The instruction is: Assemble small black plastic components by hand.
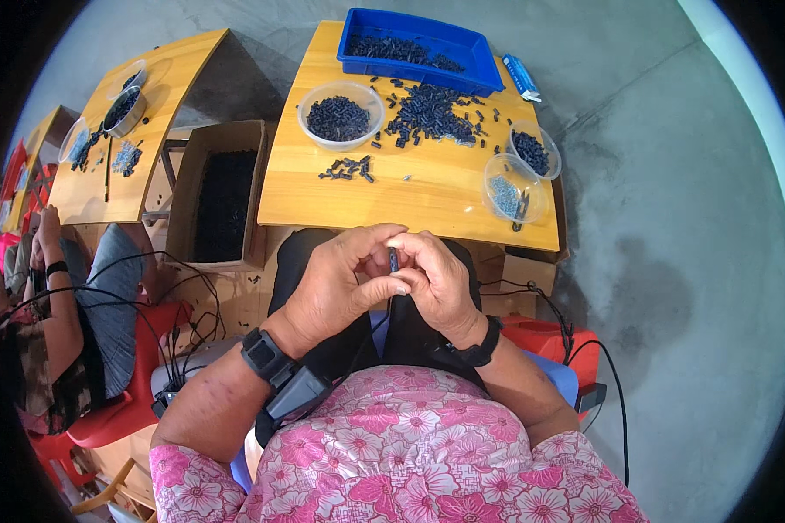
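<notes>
At the centre of the frame both hands meet above the lap; the left hand (pixel 336 283) curls its fingers (pixel 377 234) narrowly inward, thumb pressed toward the right hand (pixel 436 279), whose fingers (pixel 410 242) are pinched close too; between them they hold a small dark blue cylindrical plastic piece (pixel 393 259), its long axis running roughly up and down in the picture, upper end pointing toward the yellow wooden bench (pixel 410 196); a thin dark strand hangs below it. On the bench, upper centre, lie a loose heap of small dark pieces (pixel 427 113), a clear round plastic bowl of them (pixel 340 113) and a blue rectangular plastic tray (pixel 419 48).
</notes>
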`<state>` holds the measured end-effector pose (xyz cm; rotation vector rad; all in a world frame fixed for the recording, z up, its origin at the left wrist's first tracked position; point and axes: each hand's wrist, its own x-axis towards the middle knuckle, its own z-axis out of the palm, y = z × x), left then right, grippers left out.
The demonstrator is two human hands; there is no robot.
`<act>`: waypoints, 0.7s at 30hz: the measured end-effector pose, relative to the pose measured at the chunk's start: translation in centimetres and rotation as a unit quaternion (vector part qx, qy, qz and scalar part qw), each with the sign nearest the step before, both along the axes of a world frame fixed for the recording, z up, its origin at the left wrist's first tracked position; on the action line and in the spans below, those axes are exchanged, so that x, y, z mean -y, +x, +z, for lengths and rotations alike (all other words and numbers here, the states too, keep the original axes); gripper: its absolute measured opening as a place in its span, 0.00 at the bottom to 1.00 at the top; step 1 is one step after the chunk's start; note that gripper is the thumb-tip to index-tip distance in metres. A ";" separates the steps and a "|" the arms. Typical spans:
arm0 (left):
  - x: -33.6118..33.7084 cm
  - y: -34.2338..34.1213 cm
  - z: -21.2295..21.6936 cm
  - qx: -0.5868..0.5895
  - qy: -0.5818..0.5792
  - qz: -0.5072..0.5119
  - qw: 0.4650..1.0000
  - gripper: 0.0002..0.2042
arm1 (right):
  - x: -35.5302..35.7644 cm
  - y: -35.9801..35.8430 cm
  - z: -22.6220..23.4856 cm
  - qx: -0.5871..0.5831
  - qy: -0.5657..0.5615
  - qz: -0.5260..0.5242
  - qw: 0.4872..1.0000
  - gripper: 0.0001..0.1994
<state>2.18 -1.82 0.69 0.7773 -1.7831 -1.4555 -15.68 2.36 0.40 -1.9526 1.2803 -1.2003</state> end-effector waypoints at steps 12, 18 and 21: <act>0.1 -0.1 1.1 0.060 -0.099 0.025 0.993 0.29 | 0.1 0.1 -0.3 0.037 0.006 0.009 0.999 0.19; 0.0 -0.3 0.7 0.048 -0.131 0.047 0.989 0.29 | 0.1 0.2 -0.2 0.043 0.015 0.019 0.999 0.19; -0.1 -0.3 1.1 0.049 -0.136 0.049 0.988 0.28 | 0.1 0.2 -0.1 0.059 0.020 0.020 0.998 0.19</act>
